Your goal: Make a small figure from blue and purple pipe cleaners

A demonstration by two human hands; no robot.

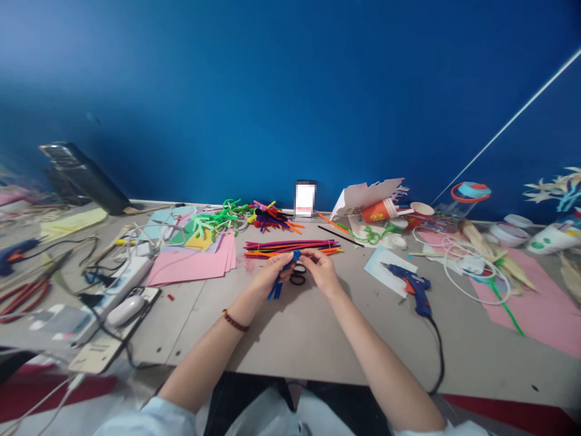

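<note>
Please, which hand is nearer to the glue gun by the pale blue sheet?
Right. The right hand is left of the glue gun; the left hand is farther left.

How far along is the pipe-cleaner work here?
Looks done: bent green pipe cleaners and a multicolored pile lie near the wall, though whether they are finished is unclear.
In hand: a blue pipe-cleaner piece, at the fingers of the left hand and right hand, its strands hanging loose, so probably unfinished.
Possibly left: straight pipe cleaners beyond the hands, apparently unshaped. The final count cannot be told.
</note>
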